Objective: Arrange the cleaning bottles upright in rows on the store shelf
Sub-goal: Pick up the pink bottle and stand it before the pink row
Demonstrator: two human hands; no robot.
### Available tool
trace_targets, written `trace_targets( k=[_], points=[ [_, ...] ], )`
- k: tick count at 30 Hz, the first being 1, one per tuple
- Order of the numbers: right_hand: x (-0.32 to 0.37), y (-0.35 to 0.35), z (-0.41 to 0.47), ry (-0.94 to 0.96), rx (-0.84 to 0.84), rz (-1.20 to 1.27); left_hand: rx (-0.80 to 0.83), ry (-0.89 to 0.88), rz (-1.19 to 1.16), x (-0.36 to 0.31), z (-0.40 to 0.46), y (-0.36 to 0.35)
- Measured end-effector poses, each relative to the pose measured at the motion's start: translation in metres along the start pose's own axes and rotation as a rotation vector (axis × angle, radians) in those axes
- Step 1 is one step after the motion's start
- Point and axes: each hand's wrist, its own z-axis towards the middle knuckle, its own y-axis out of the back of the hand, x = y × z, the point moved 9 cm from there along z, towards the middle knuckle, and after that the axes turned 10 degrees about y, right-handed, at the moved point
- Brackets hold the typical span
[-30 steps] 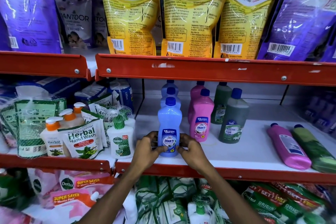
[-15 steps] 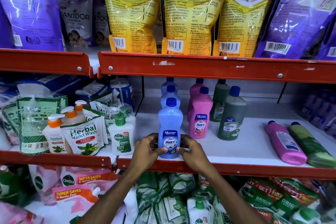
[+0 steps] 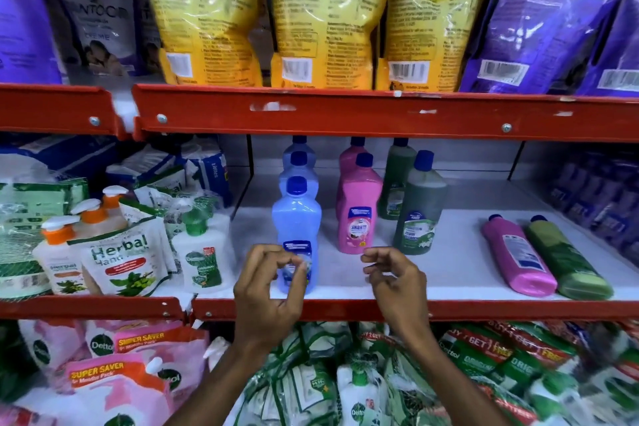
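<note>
Blue cleaner bottle (image 3: 296, 232): upright at the shelf (image 3: 432, 266) front edge, heading a row of three. Rigid plastic, likely liquid-heavy, smooth; grip at the waist. Left hand (image 3: 268, 290) loosely curled before its label, contact unclear; right hand (image 3: 397, 282) apart, empty. Pink bottle (image 3: 517, 258) and green bottle (image 3: 567, 261) lie flat, right.

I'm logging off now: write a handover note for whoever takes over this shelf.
Left hand: open, fingers curled in front of the front blue bottle, no grip.
Right hand: open, clear of everything.
Done: three blue, two pink and two green stand upright in rows.
Left: a pink bottle and a green bottle lie flat on the right of the shelf; stand each in its row.
</note>
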Motion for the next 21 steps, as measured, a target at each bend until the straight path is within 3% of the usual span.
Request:
trace_targets(
  k=[3, 8, 15, 18, 21],
  points=[
    [-0.010, 0.065, 0.005, -0.007, -0.173, -0.062, 0.103, -0.087, -0.052, -0.042, -0.008, -0.046],
    [-0.045, 0.177, 0.024, -0.096, -0.383, -0.192, 0.388, 0.059, -0.157, -0.080, -0.026, -0.157],
    [-0.111, 0.241, 0.064, -0.386, -0.136, -0.379, 0.771, 0.634, -0.132, -0.072, -0.057, -0.350],
    [-0.120, 0.245, 0.066, -0.446, -0.048, -0.347, 0.931, 0.663, 0.031, -0.074, -0.066, -0.414],
    [-0.124, 0.250, 0.067, -0.484, -0.014, -0.265, 0.936, 0.791, 0.072, -0.074, -0.066, -0.443]
  ],
)
